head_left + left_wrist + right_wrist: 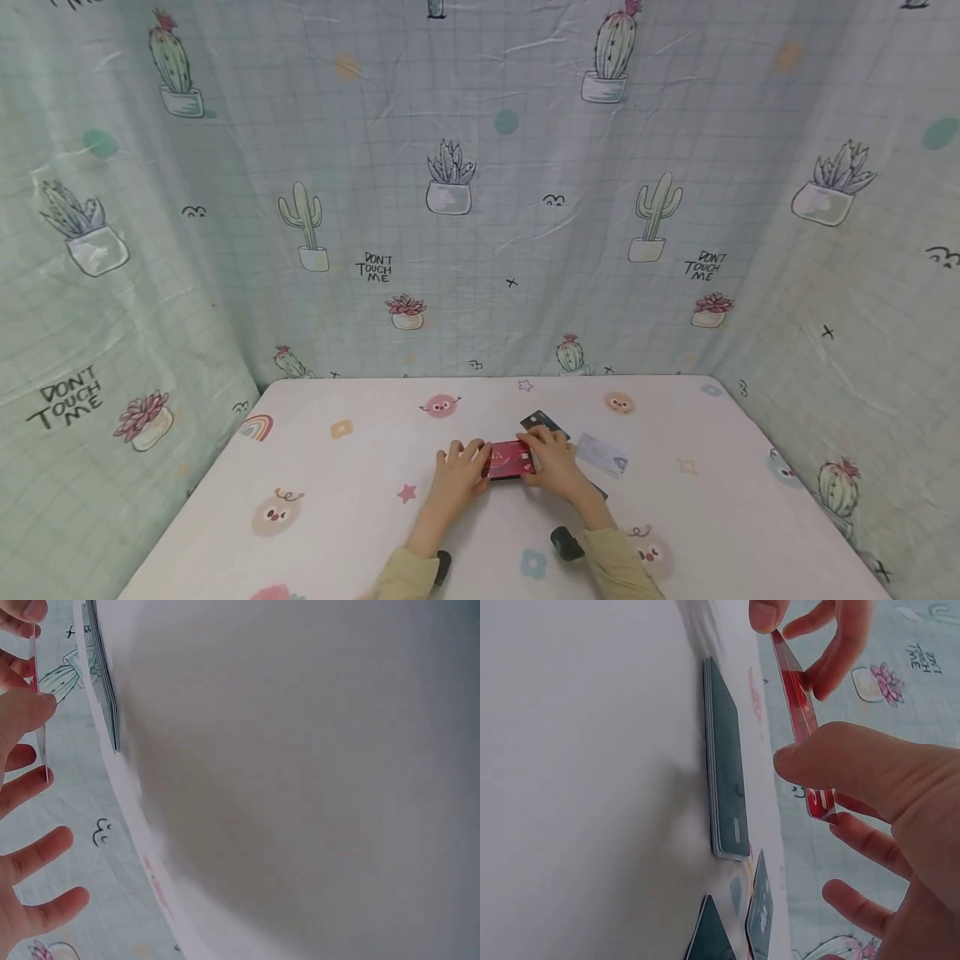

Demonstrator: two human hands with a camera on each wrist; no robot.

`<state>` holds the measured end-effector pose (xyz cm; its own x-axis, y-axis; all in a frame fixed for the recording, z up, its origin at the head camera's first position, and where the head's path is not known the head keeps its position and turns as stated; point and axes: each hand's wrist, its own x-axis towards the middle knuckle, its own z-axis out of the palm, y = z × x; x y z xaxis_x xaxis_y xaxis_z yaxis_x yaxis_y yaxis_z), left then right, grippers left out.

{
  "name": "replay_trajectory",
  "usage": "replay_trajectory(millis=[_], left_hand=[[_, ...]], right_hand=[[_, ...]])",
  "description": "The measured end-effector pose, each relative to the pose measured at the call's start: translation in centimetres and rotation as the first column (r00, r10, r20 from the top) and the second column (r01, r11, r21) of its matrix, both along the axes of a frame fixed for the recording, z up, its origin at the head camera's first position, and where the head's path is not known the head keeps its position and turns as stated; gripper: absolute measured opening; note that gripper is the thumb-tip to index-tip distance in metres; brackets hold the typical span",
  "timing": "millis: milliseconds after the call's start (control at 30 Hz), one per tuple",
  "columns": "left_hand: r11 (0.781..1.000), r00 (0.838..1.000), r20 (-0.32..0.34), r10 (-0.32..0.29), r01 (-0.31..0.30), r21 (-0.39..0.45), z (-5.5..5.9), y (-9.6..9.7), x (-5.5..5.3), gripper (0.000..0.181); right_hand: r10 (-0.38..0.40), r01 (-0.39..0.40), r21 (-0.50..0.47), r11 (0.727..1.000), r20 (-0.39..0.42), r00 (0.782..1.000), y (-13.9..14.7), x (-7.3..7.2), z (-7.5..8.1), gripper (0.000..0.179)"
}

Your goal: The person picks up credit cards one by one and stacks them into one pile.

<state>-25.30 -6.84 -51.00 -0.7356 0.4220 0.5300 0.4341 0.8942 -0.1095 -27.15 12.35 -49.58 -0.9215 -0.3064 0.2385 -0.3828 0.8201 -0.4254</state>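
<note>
Between my hands is a red bank card, held a little above the table. My left hand pinches its left end between thumb and fingers. The right hand pinches the other end, with its thumb on the near face in the right wrist view. Below the card lies a neat stack of dark-topped cards, also seen edge-on in the left wrist view. In the head view this stack is mostly hidden by the red card.
A black card lies just beyond the right hand. Right of that hand rests a pale translucent-looking card. Another dark card pokes out beside the right wrist. The white patterned table meets a cactus-print curtain.
</note>
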Motion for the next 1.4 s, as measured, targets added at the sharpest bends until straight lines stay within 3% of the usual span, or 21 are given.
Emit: replay_trajectory(millis=[500,1400], left_hand=[[0.999,0.989,0.147,0.027,-0.031,0.025,0.4,0.6,-0.2,0.050],[0.999,0.968,0.250,0.034,-0.030,-0.020,-0.2,0.9,-1.0,0.051]], right_hand=[[-0.002,0.003,-0.016,1.000,0.029,1.000,0.2,-0.6,-0.6,0.058],[0.000,-0.001,0.014,1.000,0.109,0.994,0.5,-1.0,-1.2,0.058]])
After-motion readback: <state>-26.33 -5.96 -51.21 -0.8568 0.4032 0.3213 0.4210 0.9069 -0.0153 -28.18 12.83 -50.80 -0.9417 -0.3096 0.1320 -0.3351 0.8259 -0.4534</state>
